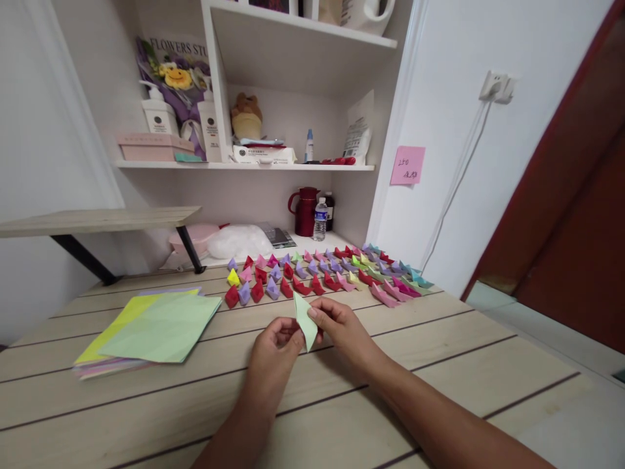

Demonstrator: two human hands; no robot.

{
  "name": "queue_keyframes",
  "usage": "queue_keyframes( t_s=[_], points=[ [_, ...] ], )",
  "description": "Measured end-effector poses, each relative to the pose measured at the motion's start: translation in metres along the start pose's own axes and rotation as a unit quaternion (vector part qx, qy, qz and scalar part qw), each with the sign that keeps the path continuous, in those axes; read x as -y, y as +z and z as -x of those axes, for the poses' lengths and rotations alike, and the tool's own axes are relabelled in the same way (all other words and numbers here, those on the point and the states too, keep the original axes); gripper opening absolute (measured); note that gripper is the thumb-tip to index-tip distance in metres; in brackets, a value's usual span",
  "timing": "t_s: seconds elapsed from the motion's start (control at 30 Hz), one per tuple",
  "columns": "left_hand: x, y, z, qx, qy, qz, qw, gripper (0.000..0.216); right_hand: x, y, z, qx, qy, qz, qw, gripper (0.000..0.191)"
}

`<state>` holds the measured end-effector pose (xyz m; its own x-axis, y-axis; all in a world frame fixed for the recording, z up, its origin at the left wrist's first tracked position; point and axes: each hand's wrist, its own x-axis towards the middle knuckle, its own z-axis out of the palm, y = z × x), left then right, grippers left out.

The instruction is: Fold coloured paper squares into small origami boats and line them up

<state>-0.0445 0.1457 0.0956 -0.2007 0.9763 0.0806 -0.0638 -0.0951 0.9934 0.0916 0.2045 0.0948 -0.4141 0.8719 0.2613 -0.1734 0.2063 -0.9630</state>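
Note:
A small piece of folded light green paper (305, 320) is held up above the table between both hands. My left hand (277, 345) pinches its lower left edge with thumb and fingers. On the other side, my right hand (342, 326) grips the right edge, thumb on the near face. Just beyond the hands stand rows of folded paper boats (300, 286) in red, purple, pink, yellow, green and blue. To the left lies a stack of square paper sheets (163, 326), pale green on top with yellow beneath.
The slatted wooden table (312, 417) spans the foreground. A raised wooden shelf on black legs (102, 220) stands at the left rear. Behind are a dark red jug (306, 212), a water bottle (319, 220) and a white plastic bag (239, 242). A cable (454, 189) hangs down the right wall.

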Motion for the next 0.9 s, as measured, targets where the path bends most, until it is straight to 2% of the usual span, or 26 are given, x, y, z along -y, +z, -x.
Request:
queue_keyframes(
  t_s=[0.13, 0.27, 0.53, 0.67, 0.9],
  points=[
    [0.003, 0.003, -0.002, 0.013, 0.005, -0.012, 1.0, 0.03, 0.001, 0.0, 0.0, 0.011, -0.001, -0.002, 1.0, 0.035],
    [0.005, 0.007, -0.002, 0.027, 0.007, -0.033, 0.999, 0.021, 0.0, 0.001, 0.0, 0.011, 0.002, -0.009, 1.0, 0.032],
    [0.01, 0.007, -0.001, -0.009, 0.035, -0.108, 0.993, 0.01, 0.003, 0.003, 0.0, 0.004, 0.028, -0.041, 0.999, 0.032],
    [0.009, 0.005, -0.002, -0.017, 0.044, -0.125, 0.991, 0.013, 0.004, 0.001, 0.0, 0.003, 0.028, -0.051, 0.998, 0.031],
    [0.014, 0.005, -0.001, 0.058, 0.043, -0.092, 0.993, 0.028, 0.002, -0.001, 0.0, 0.027, 0.037, -0.059, 0.997, 0.032]
  ],
)
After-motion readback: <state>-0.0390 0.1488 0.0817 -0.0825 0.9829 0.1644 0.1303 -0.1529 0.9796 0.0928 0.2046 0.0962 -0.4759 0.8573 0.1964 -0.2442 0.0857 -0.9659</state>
